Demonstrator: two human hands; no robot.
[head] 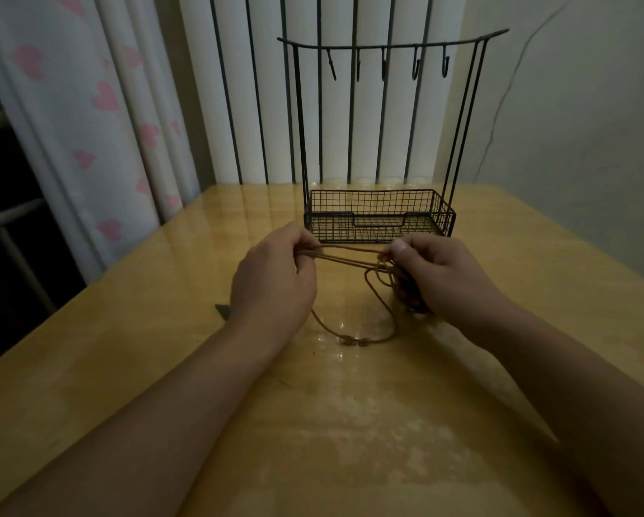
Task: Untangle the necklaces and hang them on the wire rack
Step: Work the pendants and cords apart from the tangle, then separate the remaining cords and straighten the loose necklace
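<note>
Cords stretched between both hands, mid-bench.
Left hand (275,278) and right hand (436,274) pinch tangled necklaces (350,255); wire rack (380,214) near far edge.

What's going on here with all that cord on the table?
A person is working a tangle of brown cord necklaces apart over a wooden table. The left hand pulls several strands taut while the right hand grips the knotted bunch. A loop with a clasp trails on the table. The wire rack behind stands with its hooks bare.
</note>
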